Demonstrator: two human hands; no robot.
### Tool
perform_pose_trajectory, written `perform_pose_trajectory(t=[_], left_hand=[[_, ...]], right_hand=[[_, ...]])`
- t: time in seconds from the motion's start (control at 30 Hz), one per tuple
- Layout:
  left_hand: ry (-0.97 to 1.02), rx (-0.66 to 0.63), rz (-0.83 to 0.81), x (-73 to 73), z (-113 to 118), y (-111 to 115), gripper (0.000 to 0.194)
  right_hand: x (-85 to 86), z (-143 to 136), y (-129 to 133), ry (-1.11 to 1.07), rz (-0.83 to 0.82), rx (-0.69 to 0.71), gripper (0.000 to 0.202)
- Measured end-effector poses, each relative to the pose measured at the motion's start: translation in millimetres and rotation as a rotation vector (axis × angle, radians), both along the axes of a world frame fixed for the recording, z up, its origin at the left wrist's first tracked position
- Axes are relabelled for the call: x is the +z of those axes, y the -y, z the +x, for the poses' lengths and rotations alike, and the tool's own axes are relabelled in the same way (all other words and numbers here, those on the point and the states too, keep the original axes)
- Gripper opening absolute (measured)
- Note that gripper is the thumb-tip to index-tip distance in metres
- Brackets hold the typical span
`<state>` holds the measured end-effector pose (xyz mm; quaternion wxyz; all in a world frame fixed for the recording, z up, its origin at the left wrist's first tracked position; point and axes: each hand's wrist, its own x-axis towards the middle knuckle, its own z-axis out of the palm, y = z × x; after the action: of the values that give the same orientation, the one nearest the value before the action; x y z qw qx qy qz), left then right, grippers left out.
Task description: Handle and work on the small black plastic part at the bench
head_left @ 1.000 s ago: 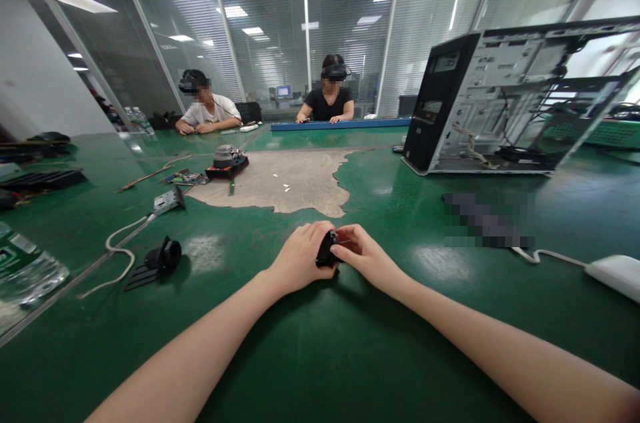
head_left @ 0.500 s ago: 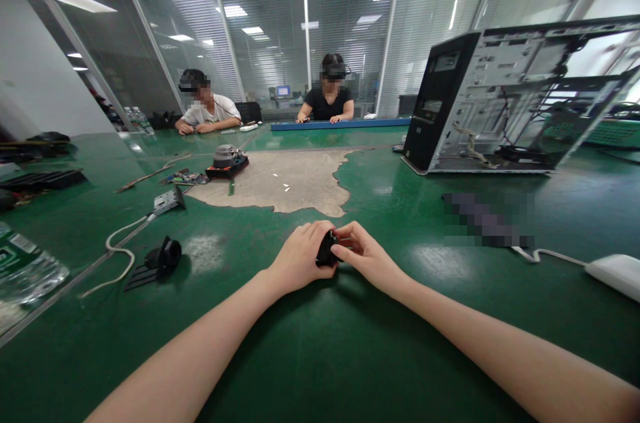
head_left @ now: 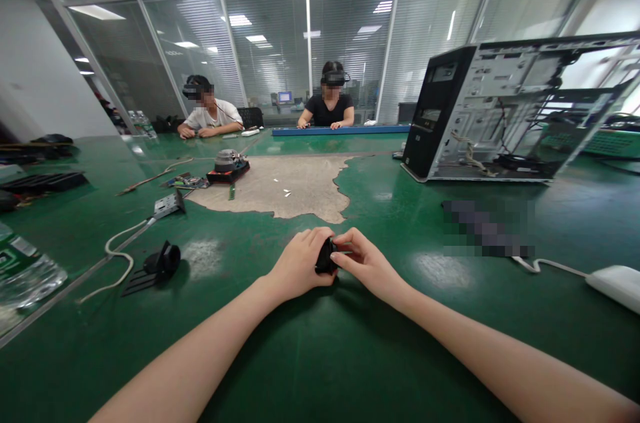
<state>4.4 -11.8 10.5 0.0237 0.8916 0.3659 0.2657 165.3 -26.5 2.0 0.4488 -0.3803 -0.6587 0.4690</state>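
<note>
A small black part (head_left: 326, 256) sits between both my hands, low over the green table (head_left: 320, 356). My left hand (head_left: 299, 264) wraps around its left side with the fingers curled over the top. My right hand (head_left: 365, 264) pinches its right side with thumb and fingertips, where a thin pin or wire sticks out. Most of the part is hidden by my fingers.
An open computer case (head_left: 505, 118) stands at the right rear. A black plastic piece (head_left: 159, 263) and white cable (head_left: 120, 250) lie at left, a fan assembly (head_left: 227, 164) farther back, a white device (head_left: 614, 284) at far right. Two people sit across the table.
The view has tilted slightly, so everything sits a little lower in frame. My hands keep the same hold on the black part.
</note>
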Motion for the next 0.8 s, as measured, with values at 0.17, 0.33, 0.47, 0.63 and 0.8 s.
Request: perform_pose_trajectory(t=[0.17,0.33,0.47,0.63,0.8], left_hand=[[-0.012,0.0,-0.006,-1.0,-0.2,-1.5,0.051],[-0.004,0.002,-0.027,-0.5,-0.7,-1.1,0.053],[0.006,-0.002,-0.026,0.0,-0.5,0.2,0.053],[0.003,0.0,-0.018,-0.6,-0.5,-0.2,0.053],[-0.007,0.0,-0.013,-1.4,-0.8,-1.8,0.051]], right_hand=[[-0.8,-1.5,-2.8,0.051,-0.04,-0.025,0.023],[1.2,2.3,2.3,0.022,0.008,0.089,0.024],[-0.2,2.8,2.6,-0.003,0.011,0.061,0.017],[-3.4,0.4,-3.3,-0.003,-0.015,0.004,0.019],[-0.7,2.0,-1.9,0.057,-0.028,0.033,0.021]])
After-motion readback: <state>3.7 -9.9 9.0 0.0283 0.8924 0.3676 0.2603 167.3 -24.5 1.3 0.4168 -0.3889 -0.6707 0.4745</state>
